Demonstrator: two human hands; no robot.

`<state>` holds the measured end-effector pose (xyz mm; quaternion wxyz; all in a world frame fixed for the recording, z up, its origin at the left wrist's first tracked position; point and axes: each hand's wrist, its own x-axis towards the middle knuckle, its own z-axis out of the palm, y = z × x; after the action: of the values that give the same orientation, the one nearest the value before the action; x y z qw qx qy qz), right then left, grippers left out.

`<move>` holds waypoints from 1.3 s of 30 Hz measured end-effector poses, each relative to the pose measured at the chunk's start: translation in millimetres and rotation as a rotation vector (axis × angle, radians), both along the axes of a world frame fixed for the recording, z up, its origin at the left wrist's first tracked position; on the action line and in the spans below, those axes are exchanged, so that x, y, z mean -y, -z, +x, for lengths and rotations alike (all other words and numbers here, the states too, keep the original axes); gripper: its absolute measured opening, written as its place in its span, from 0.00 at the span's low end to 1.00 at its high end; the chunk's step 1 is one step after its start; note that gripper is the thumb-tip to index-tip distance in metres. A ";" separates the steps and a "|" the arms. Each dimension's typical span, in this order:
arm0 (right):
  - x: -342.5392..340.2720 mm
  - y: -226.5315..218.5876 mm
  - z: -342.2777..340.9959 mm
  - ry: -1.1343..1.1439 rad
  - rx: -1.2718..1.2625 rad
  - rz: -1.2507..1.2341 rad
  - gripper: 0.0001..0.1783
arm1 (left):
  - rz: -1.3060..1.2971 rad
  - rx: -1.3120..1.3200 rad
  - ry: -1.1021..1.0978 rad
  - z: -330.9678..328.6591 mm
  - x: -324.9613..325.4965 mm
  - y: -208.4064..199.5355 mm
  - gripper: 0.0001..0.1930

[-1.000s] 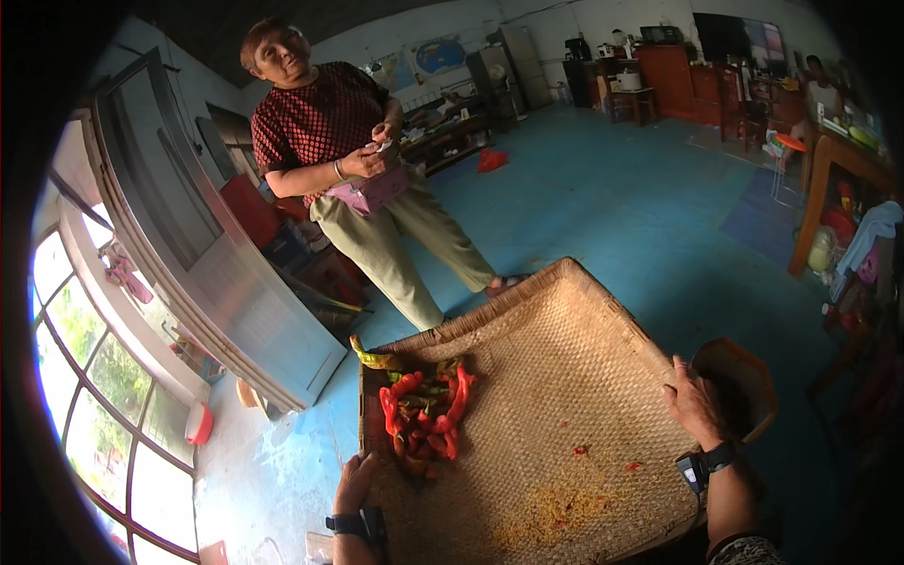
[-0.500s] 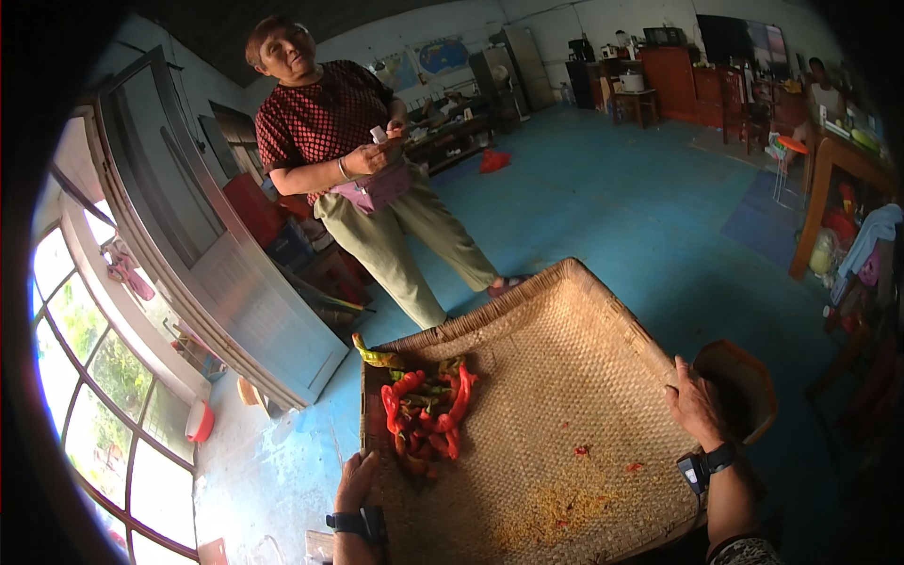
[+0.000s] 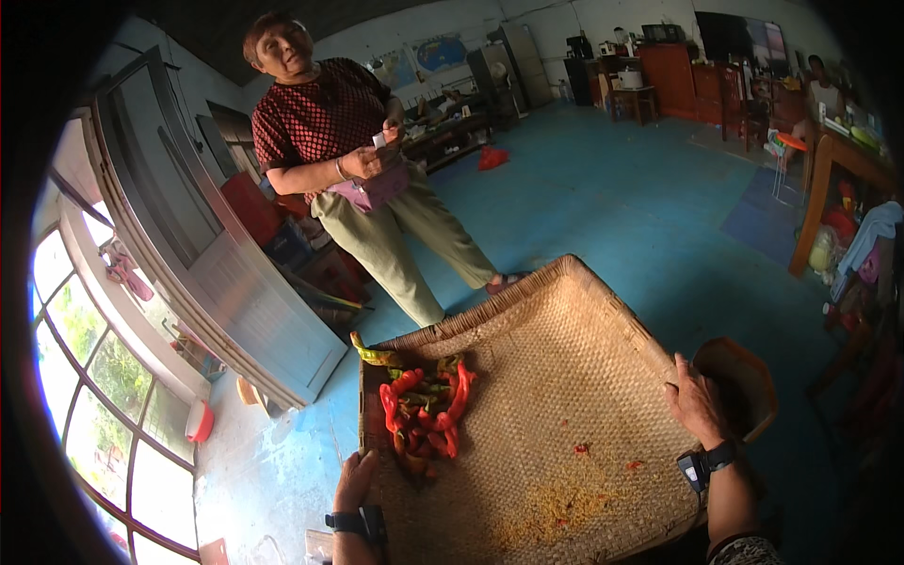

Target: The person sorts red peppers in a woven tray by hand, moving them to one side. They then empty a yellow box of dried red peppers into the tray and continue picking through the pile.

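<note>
I'm holding the woven tray [image 3: 574, 377] out front, L hand [image 3: 354, 480] & R hand [image 3: 693, 405] gripping opp. rims. Red/green peppers [image 3: 428, 410] are lying along its L side, yellow bits [image 3: 556, 499] scattering nearer me; dk. bin [image 3: 755, 384] is sitting beside R hand.

The single view comes from the left of two side-by-side fisheye cameras worn on the head. It faces forward and down, over forearms [image 3: 730, 504] entering at the lower edge. Nearest lies the woven tray [image 3: 565, 358], seen from above at lower centre, between left hand [image 3: 355, 478] and right hand [image 3: 694, 403]. A standing person [image 3: 325, 122] is farther off; the far wall [image 3: 612, 21] is deepest. The window [image 3: 104, 377] bows along the dark left rim.
</note>
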<state>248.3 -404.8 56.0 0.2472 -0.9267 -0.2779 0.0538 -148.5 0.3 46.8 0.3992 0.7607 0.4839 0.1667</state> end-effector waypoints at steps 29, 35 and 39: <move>0.4 20.5 4.2 -0.040 0.490 0.220 0.06 | -0.001 0.003 -0.016 6.8 6.6 -6.1 0.19; -5.2 23.0 4.8 -0.045 0.554 0.269 0.03 | 0.045 -0.047 -0.007 0.2 1.3 -0.7 0.19; -2.4 15.3 0.4 -0.027 0.465 0.237 0.03 | 0.015 -0.011 -0.002 0.6 0.6 0.2 0.19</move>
<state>248.7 -402.4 40.7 0.2827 -0.8751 -0.3438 -0.1901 -147.8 -0.3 46.6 0.3905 0.7641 0.4856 0.1668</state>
